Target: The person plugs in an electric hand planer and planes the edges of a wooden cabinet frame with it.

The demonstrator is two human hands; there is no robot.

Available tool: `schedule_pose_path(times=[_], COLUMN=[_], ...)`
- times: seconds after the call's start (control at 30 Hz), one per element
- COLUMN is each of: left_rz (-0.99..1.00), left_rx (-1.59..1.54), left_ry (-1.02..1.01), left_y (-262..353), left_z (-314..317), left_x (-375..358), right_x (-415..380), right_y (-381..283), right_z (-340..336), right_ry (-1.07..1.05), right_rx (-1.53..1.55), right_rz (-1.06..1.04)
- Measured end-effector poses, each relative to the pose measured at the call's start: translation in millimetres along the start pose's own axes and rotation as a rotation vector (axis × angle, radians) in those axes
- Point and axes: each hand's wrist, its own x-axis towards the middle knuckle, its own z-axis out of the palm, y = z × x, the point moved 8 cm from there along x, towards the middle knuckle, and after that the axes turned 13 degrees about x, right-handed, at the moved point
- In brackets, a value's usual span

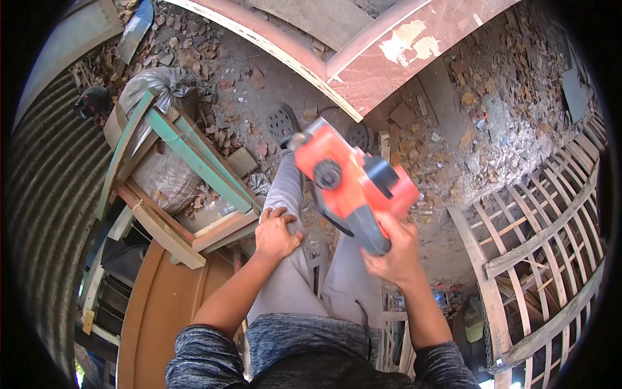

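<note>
My right hand [392, 249] is wrapped around the dark rear handle of an orange-red electric planer [346, 175]. The planer is held up in front of my legs, slightly blurred, with a round black knob on its upper side. Resting on my left knee, over the grey trousers [282, 295], is my left hand [278, 234], its fingers spread on the cloth and holding nothing. Beyond the planer's front end stands a reddish-brown wooden piece [389, 61] with a corner towards me and pale patches where the surface has come off. The planer appears apart from this wood.
Left of me are a wooden frame [194, 162] with green-painted parts, a tied sack [155, 84], a brown wooden panel [146, 311] and corrugated sheeting [48, 214]. A slatted wooden lattice [538, 253] stands at right. Dry leaves and debris cover the dirt ground [240, 48].
</note>
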Motion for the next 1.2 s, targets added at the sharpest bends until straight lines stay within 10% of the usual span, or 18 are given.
schedule_pose_path(times=[1.2], left_rz=[0.01], left_rx=[0.03], left_ry=[-0.026], left_y=[9.7], left_z=[10.5], left_x=[-1.8], right_x=[82.9], right_y=[36.7], right_z=[-9.1], right_ry=[-0.026], right_rx=[0.06], right_rz=[-0.085])
